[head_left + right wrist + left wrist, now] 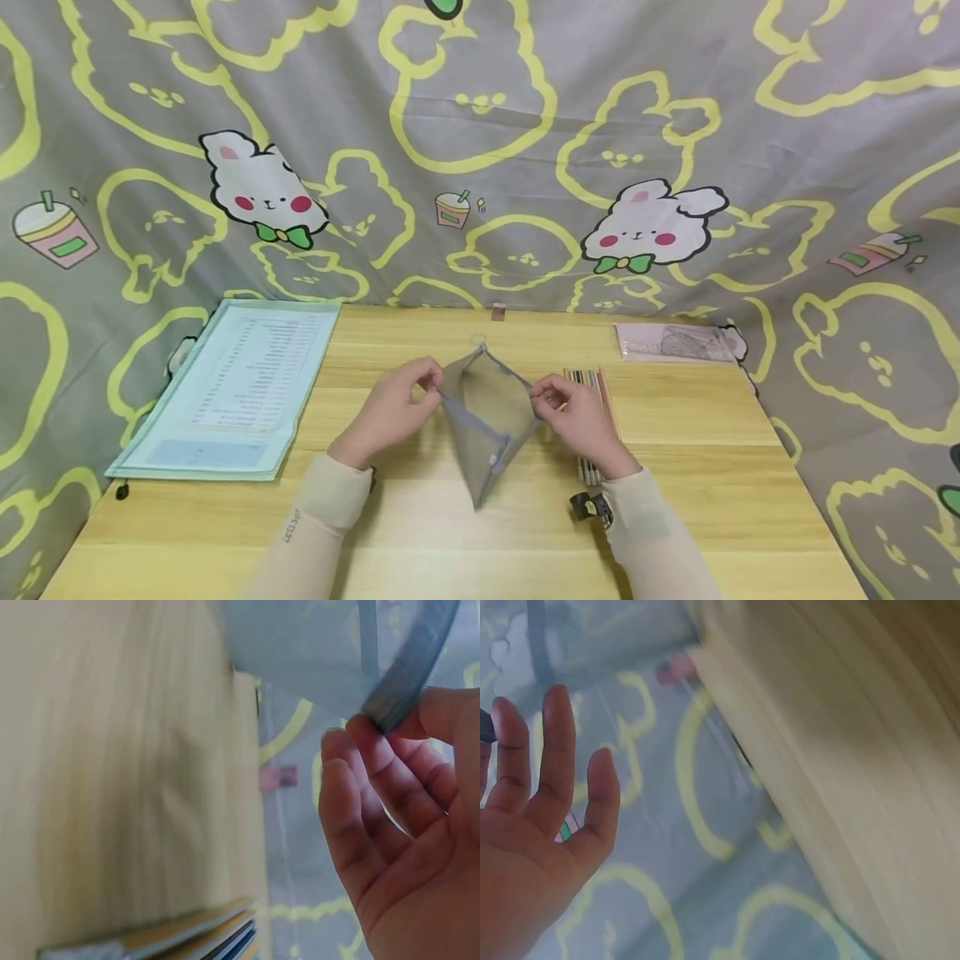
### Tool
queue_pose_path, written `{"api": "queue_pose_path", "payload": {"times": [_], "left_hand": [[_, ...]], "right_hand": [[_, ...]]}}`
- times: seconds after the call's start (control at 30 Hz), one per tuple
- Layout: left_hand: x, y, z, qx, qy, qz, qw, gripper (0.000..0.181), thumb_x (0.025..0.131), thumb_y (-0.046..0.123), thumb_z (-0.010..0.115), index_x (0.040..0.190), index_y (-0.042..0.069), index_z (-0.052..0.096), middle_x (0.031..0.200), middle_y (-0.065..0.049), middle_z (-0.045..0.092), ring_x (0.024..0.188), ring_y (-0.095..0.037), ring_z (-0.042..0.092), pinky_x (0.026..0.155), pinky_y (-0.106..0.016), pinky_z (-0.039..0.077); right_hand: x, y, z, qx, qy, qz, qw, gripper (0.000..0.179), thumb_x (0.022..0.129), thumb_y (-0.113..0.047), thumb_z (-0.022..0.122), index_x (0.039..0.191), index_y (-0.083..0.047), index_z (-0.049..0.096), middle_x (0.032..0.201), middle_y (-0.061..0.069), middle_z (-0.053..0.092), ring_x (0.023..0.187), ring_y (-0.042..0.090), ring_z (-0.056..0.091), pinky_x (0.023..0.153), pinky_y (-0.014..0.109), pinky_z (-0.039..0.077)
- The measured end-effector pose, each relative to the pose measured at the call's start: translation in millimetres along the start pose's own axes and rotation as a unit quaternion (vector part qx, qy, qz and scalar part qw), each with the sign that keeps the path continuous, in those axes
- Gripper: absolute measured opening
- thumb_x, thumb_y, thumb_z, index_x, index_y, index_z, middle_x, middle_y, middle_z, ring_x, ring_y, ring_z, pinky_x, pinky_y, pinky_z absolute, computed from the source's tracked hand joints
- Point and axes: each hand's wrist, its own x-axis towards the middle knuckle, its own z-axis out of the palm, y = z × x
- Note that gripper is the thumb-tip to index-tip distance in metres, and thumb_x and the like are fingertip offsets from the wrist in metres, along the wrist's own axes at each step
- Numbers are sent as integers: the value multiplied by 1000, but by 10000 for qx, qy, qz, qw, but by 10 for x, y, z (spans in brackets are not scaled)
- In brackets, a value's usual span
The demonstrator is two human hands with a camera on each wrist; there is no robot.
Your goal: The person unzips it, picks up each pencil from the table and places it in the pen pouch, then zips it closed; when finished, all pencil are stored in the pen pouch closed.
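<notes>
A translucent grey zip pouch (467,446) hangs above the middle of the table, its mouth spread wide into a diamond. My left hand (390,410) pinches the left side of its rim. On the opposite side, my right hand (581,421) grips the rim between thumb and index finger. The right wrist view shows that pinch on the dark zip edge (411,671), with the other fingers loosely bent. In the left wrist view the left hand (544,832) appears at the side, and only a dark bit of the pouch shows by a fingertip.
Several pencils (592,473) lie in a bundle beneath my right hand. A light blue document folder (288,442) with a printed sheet lies at the left. At the back right is a flat clear packet (675,342). A patterned curtain (525,192) borders the wooden table (427,550).
</notes>
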Motion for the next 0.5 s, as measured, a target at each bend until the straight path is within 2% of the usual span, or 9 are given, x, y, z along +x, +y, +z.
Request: {"api": "queue_pose_path", "payload": {"times": [0.1, 0.2, 0.5], "left_hand": [[-4, -73, -93, 109, 196, 40, 9997, 17, 89, 4, 62, 96, 20, 64, 97, 5, 71, 93, -15, 67, 85, -50, 56], [2, -91, -107, 148, 241, 170, 9995, 17, 90, 3, 63, 96, 20, 65, 98, 5, 72, 94, -15, 68, 87, -51, 57], [42, -33, 125, 291, 167, 508, 9981, 16, 91, 4, 68, 103, 14, 70, 98, 7, 73, 94, -12, 69, 87, -48, 60]], "right_hand": [[3, 89, -32, 13, 144, 134, 9998, 9, 94, -6, 74, 100, -13, 75, 87, -1, 75, 76, 14, 66, 60, 24, 52], [-3, 104, -32, 19, 190, 159, 9997, 8, 94, -7, 74, 100, -13, 75, 87, 0, 75, 76, 14, 66, 59, 25, 52], [-12, 40, 63, 225, -184, 287, 9992, 6, 96, -12, 75, 101, -14, 75, 88, -2, 74, 78, 14, 65, 61, 26, 53]]}}
